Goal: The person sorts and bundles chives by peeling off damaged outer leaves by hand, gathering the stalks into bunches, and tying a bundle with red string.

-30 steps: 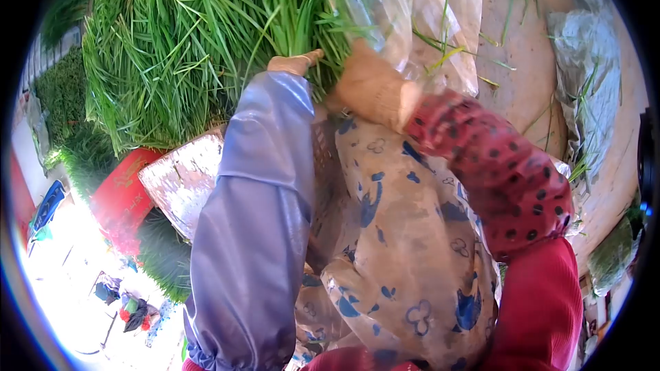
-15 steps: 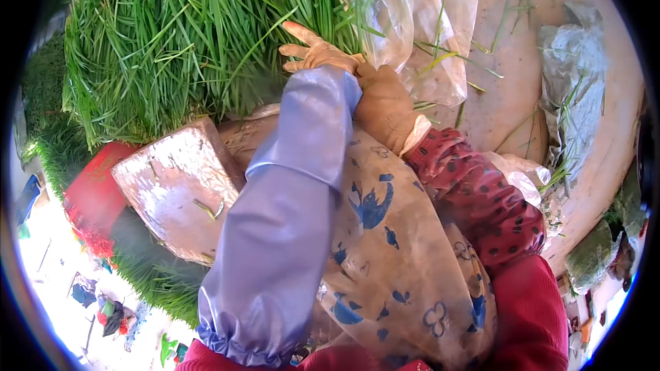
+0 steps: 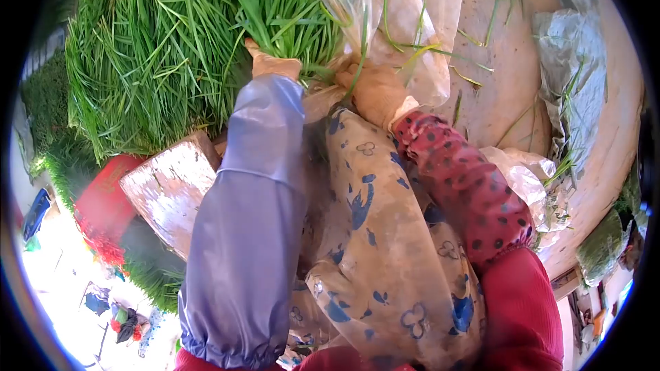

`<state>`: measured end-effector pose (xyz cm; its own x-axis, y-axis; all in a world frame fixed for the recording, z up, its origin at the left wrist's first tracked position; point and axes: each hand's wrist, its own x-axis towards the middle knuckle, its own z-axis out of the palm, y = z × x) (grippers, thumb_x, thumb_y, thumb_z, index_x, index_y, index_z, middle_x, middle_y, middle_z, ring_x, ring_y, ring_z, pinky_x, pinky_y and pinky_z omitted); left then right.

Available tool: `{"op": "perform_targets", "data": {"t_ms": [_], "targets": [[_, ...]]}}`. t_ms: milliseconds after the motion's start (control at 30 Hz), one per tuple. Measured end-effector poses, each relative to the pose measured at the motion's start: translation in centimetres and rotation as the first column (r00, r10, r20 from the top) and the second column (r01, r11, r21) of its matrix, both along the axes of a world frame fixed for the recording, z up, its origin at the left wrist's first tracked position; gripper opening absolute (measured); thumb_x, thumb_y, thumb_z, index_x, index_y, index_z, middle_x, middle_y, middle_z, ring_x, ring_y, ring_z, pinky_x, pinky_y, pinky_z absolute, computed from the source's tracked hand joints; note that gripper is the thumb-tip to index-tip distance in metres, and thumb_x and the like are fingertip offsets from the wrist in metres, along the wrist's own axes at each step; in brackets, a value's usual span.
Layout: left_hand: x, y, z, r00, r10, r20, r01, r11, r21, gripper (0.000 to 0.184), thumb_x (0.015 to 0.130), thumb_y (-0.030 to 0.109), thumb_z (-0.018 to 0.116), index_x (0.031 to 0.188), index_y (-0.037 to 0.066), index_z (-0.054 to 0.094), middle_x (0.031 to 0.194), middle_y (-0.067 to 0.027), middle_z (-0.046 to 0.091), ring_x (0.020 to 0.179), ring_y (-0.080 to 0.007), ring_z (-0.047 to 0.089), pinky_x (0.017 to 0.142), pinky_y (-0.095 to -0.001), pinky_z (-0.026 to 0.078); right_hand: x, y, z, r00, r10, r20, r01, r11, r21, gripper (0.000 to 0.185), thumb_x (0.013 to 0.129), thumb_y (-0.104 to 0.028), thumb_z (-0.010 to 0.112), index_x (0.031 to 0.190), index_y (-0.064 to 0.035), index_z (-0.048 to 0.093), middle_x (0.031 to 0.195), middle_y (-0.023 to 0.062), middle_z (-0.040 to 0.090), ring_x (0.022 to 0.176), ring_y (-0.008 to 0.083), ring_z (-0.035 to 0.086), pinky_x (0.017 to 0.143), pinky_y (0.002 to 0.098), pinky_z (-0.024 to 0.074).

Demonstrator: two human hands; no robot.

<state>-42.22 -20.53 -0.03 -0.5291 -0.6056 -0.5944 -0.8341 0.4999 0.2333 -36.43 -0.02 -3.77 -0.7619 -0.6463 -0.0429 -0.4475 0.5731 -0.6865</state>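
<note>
A large pile of long, flat green leaves that look like chives [image 3: 151, 62] fills the upper left. My left hand [image 3: 273, 63], in a tan glove, is at the lower edge of a bunch of chives [image 3: 285, 27], closed around it as far as I can see; most fingers are hidden by leaves. Close to its right, my right hand [image 3: 378, 93], also gloved in tan, has its fingers curled on the clear plastic bag [image 3: 419, 20]. The fingertips are partly covered. Loose leaves cross the bag and the right glove.
A whitish block [image 3: 168, 185] and a red object [image 3: 103, 196] stand at left. Another crumpled plastic bag [image 3: 567, 69] lies on the round pale surface [image 3: 509, 96] at right, among stray leaves. A patterned apron [image 3: 385, 233] covers my lap.
My left hand has gone left and its outstretched fingers are now mostly hidden in the chives. The right hand has shifted slightly left and down, and the bag's upper part has moved left.
</note>
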Motion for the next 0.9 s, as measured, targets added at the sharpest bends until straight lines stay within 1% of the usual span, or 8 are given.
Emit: {"op": "perform_targets", "data": {"t_ms": [333, 567, 633, 667, 733, 800, 867, 900], "targets": [[-3.0, -3.5, 6.4, 0.945, -0.094, 0.312, 0.104, 0.994, -0.016, 0.059, 0.076, 0.020, 0.067, 0.130, 0.007, 0.047, 0.122, -0.0166, 0.058, 0.111, -0.0301, 0.056, 0.093, -0.0405, 0.046, 0.2, -0.8, -1.3, 1.000, 0.016, 0.020, -0.021, 0.971, 0.237, 0.027, 0.080, -0.014, 0.058, 0.104, -0.0130, 0.069, 0.109, 0.0113, 0.062, 0.098, 0.0294, 0.061, 0.082, 0.0398, 0.0513], [-3.8, -4.0, 7.4, 0.946, -0.001, 0.325, -0.020, 0.998, 0.064, 0.046, 0.075, 0.022, 0.069, 0.115, 0.004, 0.059, 0.112, -0.0168, 0.061, 0.099, -0.0295, 0.058, 0.087, -0.0413, 0.047, -2.2, -1.1, 3.1, 0.976, 0.007, 0.217, -0.011, 1.000, 0.014, 0.026, 0.078, -0.012, 0.060, 0.103, -0.0090, 0.067, 0.101, 0.0162, 0.065, 0.092, 0.0338, 0.063, 0.078, 0.0395, 0.0520], [-4.2, -4.6, 8.1, 0.941, 0.031, 0.337, -0.082, 0.987, 0.137, 0.042, 0.075, 0.023, 0.070, 0.111, 0.003, 0.062, 0.109, -0.0168, 0.061, 0.095, -0.0290, 0.059, 0.085, -0.0414, 0.048, -3.0, -2.1, 5.0, 0.854, -0.172, 0.491, 0.288, 0.942, -0.171, 0.023, 0.083, -0.014, 0.059, 0.104, -0.0054, 0.066, 0.090, 0.0173, 0.068, 0.079, 0.0319, 0.066, 0.069, 0.0377, 0.0541], [-4.2, -5.2, 8.1, 0.942, 0.021, 0.336, -0.092, 0.976, 0.197, 0.038, 0.074, 0.022, 0.070, 0.107, 0.003, 0.063, 0.108, -0.0158, 0.062, 0.093, -0.0278, 0.059, 0.084, -0.0405, 0.048, -3.6, -2.4, 6.2, 0.855, -0.169, 0.490, 0.287, 0.942, -0.176, 0.023, 0.083, -0.014, 0.059, 0.104, -0.0054, 0.066, 0.090, 0.0173, 0.068, 0.079, 0.0319, 0.066, 0.069, 0.0377, 0.0541], [-4.5, -6.8, 8.0, 0.942, -0.012, 0.334, -0.122, 0.918, 0.377, 0.027, 0.074, 0.021, 0.069, 0.094, 0.003, 0.068, 0.102, -0.0129, 0.064, 0.089, -0.0239, 0.059, 0.082, -0.0378, 0.048, -4.8, -3.2, 8.3, 0.269, 0.034, 0.963, 0.585, 0.788, -0.191, 0.023, 0.086, -0.015, 0.058, 0.102, -0.0005, 0.064, 0.081, 0.0152, 0.067, 0.066, 0.0275, 0.066, 0.058, 0.0361, 0.0542], [-4.8, -9.7, 6.0, 0.963, -0.085, 0.257, -0.028, 0.913, 0.407, 0.022, 0.074, 0.021, 0.070, 0.086, 0.004, 0.070, 0.094, -0.0101, 0.066, 0.079, -0.0207, 0.060, 0.070, -0.0367, 0.050, -5.4, -4.5, 8.8, 0.216, 0.013, 0.976, 0.467, 0.877, -0.115, 0.024, 0.088, -0.015, 0.058, 0.106, 0.0007, 0.062, 0.084, 0.0119, 0.066, 0.068, 0.0239, 0.066, 0.058, 0.0338, 0.0542], [-5.2, -10.5, 6.2, 0.915, -0.341, 0.216, 0.201, 0.849, 0.488, 0.018, 0.080, 0.026, 0.066, 0.093, 0.014, 0.073, 0.114, -0.0113, 0.063, 0.098, -0.0254, 0.060, 0.086, -0.0410, 0.048, -5.5, -6.2, 7.4, 0.169, -0.017, 0.985, 0.331, 0.943, -0.041, 0.026, 0.090, -0.015, 0.057, 0.110, 0.0018, 0.061, 0.087, 0.0087, 0.066, 0.070, 0.0203, 0.065, 0.059, 0.0315, 0.0542], [-5.5, -9.3, 7.4, 0.940, -0.166, 0.297, 0.001, 0.874, 0.486, 0.018, 0.079, 0.023, 0.067, 0.093, 0.013, 0.072, 0.106, -0.0116, 0.066, 0.091, -0.0251, 0.062, 0.082, -0.0394, 0.049, -4.5, -7.7, 4.5, 0.054, 0.011, 0.998, 0.428, 0.903, -0.033, 0.024, 0.088, -0.013, 0.060, 0.107, -0.0003, 0.063, 0.088, 0.0108, 0.065, 0.073, 0.0226, 0.066, 0.061, 0.0325, 0.0544]]}}
